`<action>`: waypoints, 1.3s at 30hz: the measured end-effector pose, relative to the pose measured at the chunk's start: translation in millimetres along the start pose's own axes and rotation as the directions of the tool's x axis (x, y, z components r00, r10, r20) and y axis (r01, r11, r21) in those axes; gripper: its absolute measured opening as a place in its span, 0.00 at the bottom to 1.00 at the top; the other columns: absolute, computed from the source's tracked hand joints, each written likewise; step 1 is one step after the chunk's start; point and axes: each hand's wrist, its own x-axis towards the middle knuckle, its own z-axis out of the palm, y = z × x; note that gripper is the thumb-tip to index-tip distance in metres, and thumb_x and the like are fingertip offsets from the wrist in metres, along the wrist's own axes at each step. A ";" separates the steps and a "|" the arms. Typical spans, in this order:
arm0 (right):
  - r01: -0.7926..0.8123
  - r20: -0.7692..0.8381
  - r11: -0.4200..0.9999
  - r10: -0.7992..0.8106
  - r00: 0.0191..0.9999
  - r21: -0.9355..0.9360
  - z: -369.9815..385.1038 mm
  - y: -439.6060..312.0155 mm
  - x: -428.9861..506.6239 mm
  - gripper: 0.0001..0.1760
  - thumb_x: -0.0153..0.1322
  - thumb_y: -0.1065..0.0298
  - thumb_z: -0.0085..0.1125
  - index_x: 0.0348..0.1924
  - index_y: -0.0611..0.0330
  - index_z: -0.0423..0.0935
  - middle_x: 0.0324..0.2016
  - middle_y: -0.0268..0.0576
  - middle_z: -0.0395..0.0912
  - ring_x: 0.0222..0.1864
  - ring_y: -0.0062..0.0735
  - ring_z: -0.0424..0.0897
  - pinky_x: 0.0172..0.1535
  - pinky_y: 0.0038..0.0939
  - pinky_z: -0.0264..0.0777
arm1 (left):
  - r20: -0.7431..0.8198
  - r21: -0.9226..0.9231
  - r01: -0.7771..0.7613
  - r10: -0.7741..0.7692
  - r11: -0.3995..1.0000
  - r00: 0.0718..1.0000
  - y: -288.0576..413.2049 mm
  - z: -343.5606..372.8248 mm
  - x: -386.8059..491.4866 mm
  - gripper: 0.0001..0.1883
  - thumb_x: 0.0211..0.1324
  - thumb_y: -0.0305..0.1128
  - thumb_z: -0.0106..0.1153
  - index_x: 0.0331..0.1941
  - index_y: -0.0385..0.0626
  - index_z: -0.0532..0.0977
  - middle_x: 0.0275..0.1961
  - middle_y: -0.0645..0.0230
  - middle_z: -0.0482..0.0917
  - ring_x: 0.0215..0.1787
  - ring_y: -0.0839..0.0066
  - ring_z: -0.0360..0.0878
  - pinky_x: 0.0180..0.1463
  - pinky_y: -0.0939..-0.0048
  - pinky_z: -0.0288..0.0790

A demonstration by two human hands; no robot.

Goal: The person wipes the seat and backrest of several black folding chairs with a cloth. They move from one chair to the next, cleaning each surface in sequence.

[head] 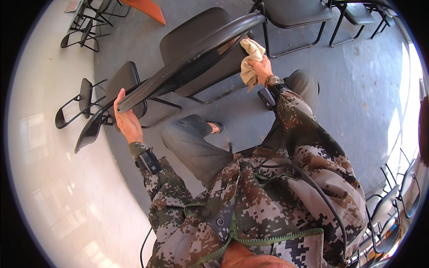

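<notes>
A black folding chair [187,65] is right before me, its curved backrest close to the camera and slanting across the view. My left hand [129,124] holds the lower left end of that backrest, fingers extended along its edge. In my right hand [261,68] is a crumpled beige cloth [252,55], bunched against the chair's right side near the backrest's upper end. The chair's seat [214,72] shows partly behind the backrest. Some fingertips of the right hand are hidden by the cloth.
Another black folding chair [124,87] stands just beyond my left hand. More folding chairs [298,13] line the far side, and several others [385,204] are at the lower right. An orange tabletop [147,8] juts in at the top. A glossy pale wall [60,160] is at left.
</notes>
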 end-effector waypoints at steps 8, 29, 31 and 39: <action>0.220 0.084 0.832 -0.207 0.975 -0.509 14.0 -17.2 -0.4 0.28 0.67 0.62 0.67 0.61 0.59 0.78 0.50 0.68 0.85 0.55 0.71 0.83 0.58 0.55 0.79 | -0.035 -0.101 -0.017 0.014 0.995 0.999 -12.8 3.0 0.7 0.30 0.85 0.52 0.44 0.74 0.40 0.68 0.81 0.56 0.67 0.83 0.64 0.61 0.85 0.60 0.54; 0.929 0.174 0.212 -0.946 0.273 -0.304 -13.1 -180.8 -163.2 0.40 0.66 0.68 0.72 0.73 0.57 0.73 0.68 0.52 0.71 0.72 0.60 0.67 0.73 0.53 0.61 | -0.055 -0.193 -0.102 0.093 0.976 0.994 -52.1 -15.2 -16.1 0.22 0.86 0.38 0.46 0.72 0.37 0.72 0.74 0.65 0.76 0.72 0.79 0.71 0.79 0.72 0.58; 0.938 0.258 0.046 -0.956 0.142 -0.343 -6.7 -193.0 -173.7 0.41 0.65 0.68 0.72 0.72 0.58 0.73 0.69 0.53 0.71 0.72 0.60 0.67 0.73 0.53 0.58 | -0.075 -0.156 -0.088 0.077 0.984 0.994 -53.6 -14.3 -17.5 0.22 0.85 0.39 0.47 0.72 0.39 0.72 0.73 0.68 0.76 0.70 0.80 0.71 0.76 0.76 0.58; 0.892 0.514 -0.264 -0.857 -0.043 -0.367 50.7 -213.4 -223.7 0.37 0.60 0.67 0.73 0.63 0.59 0.76 0.70 0.56 0.71 0.70 0.59 0.69 0.75 0.64 0.54 | -0.145 -0.102 -0.014 -0.001 0.995 0.989 -46.9 -6.8 -21.2 0.20 0.83 0.33 0.49 0.69 0.37 0.76 0.68 0.72 0.80 0.67 0.83 0.74 0.72 0.81 0.62</action>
